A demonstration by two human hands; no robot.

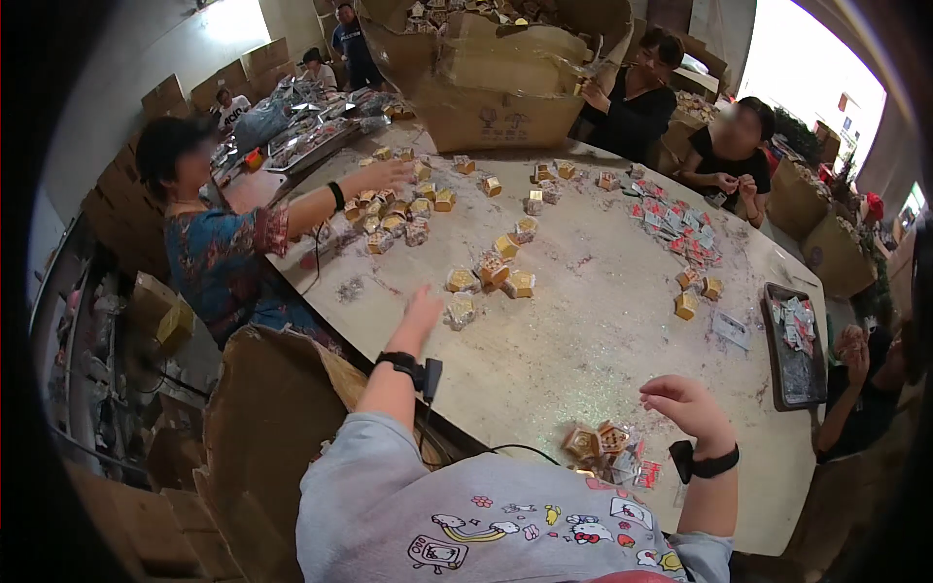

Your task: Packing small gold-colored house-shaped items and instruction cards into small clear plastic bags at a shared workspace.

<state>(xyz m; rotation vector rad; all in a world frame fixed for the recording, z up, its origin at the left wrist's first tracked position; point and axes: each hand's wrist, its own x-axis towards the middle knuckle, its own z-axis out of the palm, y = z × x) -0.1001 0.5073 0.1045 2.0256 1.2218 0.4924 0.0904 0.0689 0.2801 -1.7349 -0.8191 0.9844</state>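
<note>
Left hand reached open-fingered beside a silver packet on the table, while the right hand hovered loosely curled, empty, above gold boxes at the near edge.

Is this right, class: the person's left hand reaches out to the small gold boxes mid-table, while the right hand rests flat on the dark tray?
Not quite. The head view shows the right hand raised above a few boxes near the table edge, away from the dark tray. The left hand does reach to the gold boxes.
</note>
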